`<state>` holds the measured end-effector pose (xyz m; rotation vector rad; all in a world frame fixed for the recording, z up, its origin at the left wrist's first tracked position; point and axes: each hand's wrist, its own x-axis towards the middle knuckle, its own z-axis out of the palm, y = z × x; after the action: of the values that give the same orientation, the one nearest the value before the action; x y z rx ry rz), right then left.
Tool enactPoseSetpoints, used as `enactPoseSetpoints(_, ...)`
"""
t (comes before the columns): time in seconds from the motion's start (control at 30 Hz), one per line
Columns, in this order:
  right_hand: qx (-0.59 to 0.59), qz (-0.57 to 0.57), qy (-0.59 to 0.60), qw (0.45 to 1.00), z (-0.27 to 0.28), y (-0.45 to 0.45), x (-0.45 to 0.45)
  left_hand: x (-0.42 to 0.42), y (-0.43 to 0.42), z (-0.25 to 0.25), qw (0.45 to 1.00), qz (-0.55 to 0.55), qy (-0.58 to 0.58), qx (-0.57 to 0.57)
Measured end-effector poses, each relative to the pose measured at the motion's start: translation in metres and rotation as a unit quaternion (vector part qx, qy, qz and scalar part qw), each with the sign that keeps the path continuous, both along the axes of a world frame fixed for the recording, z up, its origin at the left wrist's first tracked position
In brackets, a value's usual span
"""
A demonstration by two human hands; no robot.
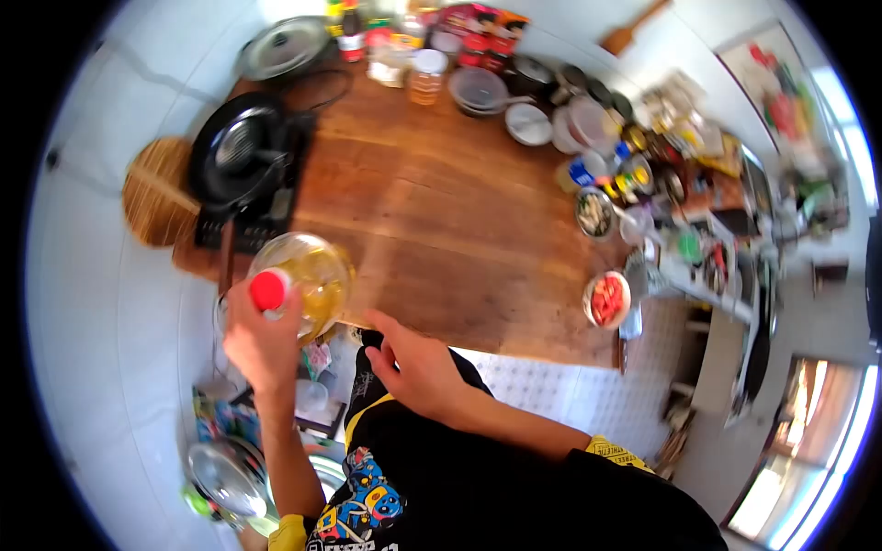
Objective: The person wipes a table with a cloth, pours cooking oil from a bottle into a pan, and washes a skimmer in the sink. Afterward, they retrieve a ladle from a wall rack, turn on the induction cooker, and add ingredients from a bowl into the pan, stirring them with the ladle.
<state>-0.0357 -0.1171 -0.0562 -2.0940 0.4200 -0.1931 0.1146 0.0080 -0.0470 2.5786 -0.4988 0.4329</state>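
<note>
My left hand (262, 340) is closed at the red cap (269, 289) end of a clear, rounded oil jug (323, 275), which looks like plastic and has yellow liquid inside. The jug is at the table's near left corner; whether its base rests on the wood is hidden. My right hand (418, 372) hovers by the table's front edge, index finger stretched out and thumb apart, holding nothing. Beyond the jug, a black wok (230, 151) sits on a black induction cooker (243, 234), its handle pointing towards me.
Along the back of the wooden table (432, 202) stand a lid (287, 46), bottles, a jar (427, 78) and several bowls. A bowl of red pieces (606, 301) is near the right edge. Cluttered containers line the right side. A round wooden board (158, 193) leans on the left wall.
</note>
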Motion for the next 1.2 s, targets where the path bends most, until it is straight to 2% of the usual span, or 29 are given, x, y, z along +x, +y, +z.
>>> enactPoseSetpoints(0.13, 0.061, -0.084, 0.02, 0.994, -0.024, -0.003, -0.035, 0.013, 0.001, -0.009, 0.998, 0.017, 0.039, 0.038)
enactPoseSetpoints(0.23, 0.088, -0.17, 0.035, 0.981, -0.039, -0.011, -0.065, 0.028, 0.006, -0.015, 0.997, 0.019, 0.073, 0.027)
enactPoseSetpoints(0.3, 0.117, -0.201, 0.087, 0.969, -0.044, -0.022, -0.084, 0.044, 0.013, -0.023, 0.996, 0.006, 0.086, -0.003)
enactPoseSetpoints(0.5, 0.118, -0.295, 0.055, 0.947, -0.079, -0.055, -0.147, 0.062, 0.033, -0.023, 0.987, 0.024, 0.148, 0.059)
enactPoseSetpoints(0.63, 0.111, -0.382, 0.109, 0.911, -0.107, -0.101, -0.206, 0.067, 0.047, -0.023, 0.98, 0.031, 0.172, 0.094)
enactPoseSetpoints(0.7, 0.098, -0.406, 0.134, 0.899, -0.122, -0.125, -0.242, 0.069, 0.052, -0.023, 0.985, 0.027, 0.155, 0.075)
enactPoseSetpoints(0.77, 0.115, -0.432, 0.113, 0.887, -0.125, -0.141, -0.28, 0.068, 0.068, -0.02, 0.985, 0.033, 0.008, 0.171)
enactPoseSetpoints(0.83, 0.122, -0.49, 0.143, 0.851, -0.129, -0.149, -0.305, 0.075, 0.08, -0.014, 0.98, 0.054, -0.11, 0.155)
enactPoseSetpoints(0.9, 0.099, -0.537, 0.117, 0.83, -0.146, -0.15, -0.32, -0.06, -0.039, 0.044, 0.997, -0.005, -0.017, -0.072)
enactPoseSetpoints(0.97, 0.099, -0.541, 0.138, 0.823, -0.16, -0.148, -0.331, -0.078, -0.082, 0.004, 0.983, -0.096, 0.033, -0.152)
enactPoseSetpoints(1.03, 0.095, -0.541, 0.111, 0.829, -0.163, -0.126, -0.347, -0.113, -0.125, -0.042, 0.954, -0.193, 0.169, -0.156)
enactPoseSetpoints(1.1, 0.143, -0.504, 0.083, 0.848, -0.166, -0.117, -0.356, -0.187, -0.165, -0.065, 0.894, -0.305, 0.306, -0.12)
enactPoseSetpoints(1.17, 0.167, -0.493, 0.095, 0.849, -0.181, -0.119, -0.381, -0.268, -0.199, -0.076, 0.82, -0.424, 0.381, -0.051)
enactPoseSetpoints(1.2, 0.184, -0.496, 0.105, 0.842, -0.172, -0.131, -0.398, -0.306, -0.217, -0.077, 0.791, -0.476, 0.385, -0.017)
